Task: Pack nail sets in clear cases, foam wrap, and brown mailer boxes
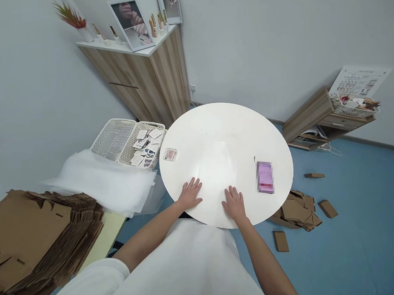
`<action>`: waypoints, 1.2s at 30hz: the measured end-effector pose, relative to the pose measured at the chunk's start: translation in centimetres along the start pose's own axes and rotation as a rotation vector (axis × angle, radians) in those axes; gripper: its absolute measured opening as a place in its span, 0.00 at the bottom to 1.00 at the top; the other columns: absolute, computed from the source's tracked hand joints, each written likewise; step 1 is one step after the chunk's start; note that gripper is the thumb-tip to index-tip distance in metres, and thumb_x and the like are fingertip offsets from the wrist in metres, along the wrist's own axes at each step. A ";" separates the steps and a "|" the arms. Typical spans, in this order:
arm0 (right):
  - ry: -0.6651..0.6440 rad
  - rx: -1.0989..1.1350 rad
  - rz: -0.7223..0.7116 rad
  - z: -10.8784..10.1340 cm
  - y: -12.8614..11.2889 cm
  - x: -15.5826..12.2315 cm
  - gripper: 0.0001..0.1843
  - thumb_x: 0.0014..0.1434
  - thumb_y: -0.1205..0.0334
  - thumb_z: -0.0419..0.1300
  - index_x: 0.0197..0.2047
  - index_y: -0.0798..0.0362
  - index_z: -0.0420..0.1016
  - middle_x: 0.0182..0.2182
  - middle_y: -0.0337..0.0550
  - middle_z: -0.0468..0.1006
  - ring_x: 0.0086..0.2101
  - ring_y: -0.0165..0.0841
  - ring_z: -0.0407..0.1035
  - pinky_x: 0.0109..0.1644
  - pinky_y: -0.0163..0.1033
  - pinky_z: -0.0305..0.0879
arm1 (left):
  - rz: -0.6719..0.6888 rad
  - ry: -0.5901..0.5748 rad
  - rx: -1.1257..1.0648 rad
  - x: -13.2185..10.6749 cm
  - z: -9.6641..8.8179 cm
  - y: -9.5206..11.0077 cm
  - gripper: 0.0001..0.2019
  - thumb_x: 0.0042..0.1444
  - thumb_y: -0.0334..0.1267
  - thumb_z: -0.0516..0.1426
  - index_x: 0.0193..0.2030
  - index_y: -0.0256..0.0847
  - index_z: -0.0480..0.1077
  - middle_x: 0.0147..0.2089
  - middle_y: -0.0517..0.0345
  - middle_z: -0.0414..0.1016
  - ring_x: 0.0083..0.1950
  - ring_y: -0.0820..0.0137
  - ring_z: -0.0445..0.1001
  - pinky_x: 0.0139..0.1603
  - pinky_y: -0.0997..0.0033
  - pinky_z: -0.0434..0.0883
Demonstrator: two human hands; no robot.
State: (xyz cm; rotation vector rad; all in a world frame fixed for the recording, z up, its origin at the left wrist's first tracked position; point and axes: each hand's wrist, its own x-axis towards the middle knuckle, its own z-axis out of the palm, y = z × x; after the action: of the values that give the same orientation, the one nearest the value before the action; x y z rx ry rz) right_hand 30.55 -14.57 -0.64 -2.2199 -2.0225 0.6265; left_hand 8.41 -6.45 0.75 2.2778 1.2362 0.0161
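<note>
Both palms rest on a round white table [219,126] in front of me. My left hand [189,194] lies flat near the front edge, fingers spread, holding nothing. To its upper left sits a small clear case [171,154] with pinkish pieces inside, too small to name surely. My right hand [234,203] also lies flat with its fingers apart and nothing in it. On the table to its right is a purple rectangular object [265,177], blurred by pixels. A tiny dark mark or bit shows just above that object.
Left of the table are a white basket [121,156] of cards and packets, white sheets [105,181], and stacked flat cardboard [40,230]. Folded boxes [297,210] lie on the blue floor at right. A wooden cabinet [165,77] and shelf [307,113] stand by the wall.
</note>
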 end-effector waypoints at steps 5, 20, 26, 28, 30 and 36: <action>0.000 -0.001 0.026 -0.5 0.2 1.0 0.26 0.54 0.61 0.48 0.57 0.52 0.55 0.61 0.50 0.50 0.60 0.42 0.40 0.59 0.54 0.35 | -0.011 -0.004 0.015 1.4 0.0 -0.3 0.29 0.48 0.39 0.54 0.58 0.44 0.52 0.65 0.50 0.46 0.66 0.57 0.36 0.60 0.49 0.38; 0.157 0.276 -0.008 -1.9 -5.4 4.3 0.25 0.55 0.58 0.47 0.57 0.52 0.54 0.59 0.49 0.53 0.57 0.39 0.50 0.56 0.48 0.51 | -0.103 0.135 -0.129 1.8 -3.0 -3.8 0.29 0.51 0.42 0.52 0.60 0.43 0.49 0.66 0.49 0.41 0.66 0.58 0.38 0.60 0.53 0.46; -0.016 0.608 0.047 -1.5 -13.0 10.5 0.23 0.53 0.58 0.51 0.53 0.50 0.61 0.52 0.46 0.64 0.51 0.37 0.60 0.52 0.44 0.59 | -0.429 0.346 -0.328 3.0 -6.9 -11.3 0.32 0.53 0.45 0.50 0.61 0.36 0.45 0.65 0.43 0.39 0.65 0.58 0.39 0.61 0.55 0.47; -0.073 0.741 0.094 -1.0 -15.4 12.7 0.23 0.51 0.59 0.53 0.52 0.48 0.62 0.52 0.44 0.65 0.49 0.36 0.63 0.50 0.44 0.61 | -0.468 0.346 -0.414 3.5 -7.6 -13.2 0.32 0.52 0.44 0.51 0.61 0.36 0.44 0.65 0.43 0.39 0.65 0.58 0.39 0.62 0.56 0.46; -0.108 0.884 0.137 -0.5 -17.6 14.6 0.23 0.51 0.60 0.54 0.52 0.47 0.62 0.52 0.43 0.65 0.49 0.36 0.63 0.50 0.44 0.61 | -0.496 0.326 -0.498 4.0 -8.0 -14.6 0.32 0.51 0.40 0.52 0.61 0.37 0.45 0.65 0.45 0.39 0.66 0.60 0.39 0.63 0.58 0.45; -0.138 1.157 0.259 1.1 -22.0 18.3 0.29 0.48 0.64 0.55 0.55 0.49 0.59 0.55 0.44 0.61 0.54 0.36 0.57 0.54 0.44 0.58 | -0.514 0.311 -0.697 4.8 -7.7 -16.8 0.32 0.48 0.33 0.53 0.61 0.40 0.46 0.63 0.49 0.50 0.63 0.62 0.49 0.61 0.61 0.51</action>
State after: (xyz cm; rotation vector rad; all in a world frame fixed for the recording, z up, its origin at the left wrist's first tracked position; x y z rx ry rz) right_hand 10.47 5.78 0.95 -1.6649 -0.8985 1.4959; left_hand -3.80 8.06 -1.68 1.3578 1.6244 0.5397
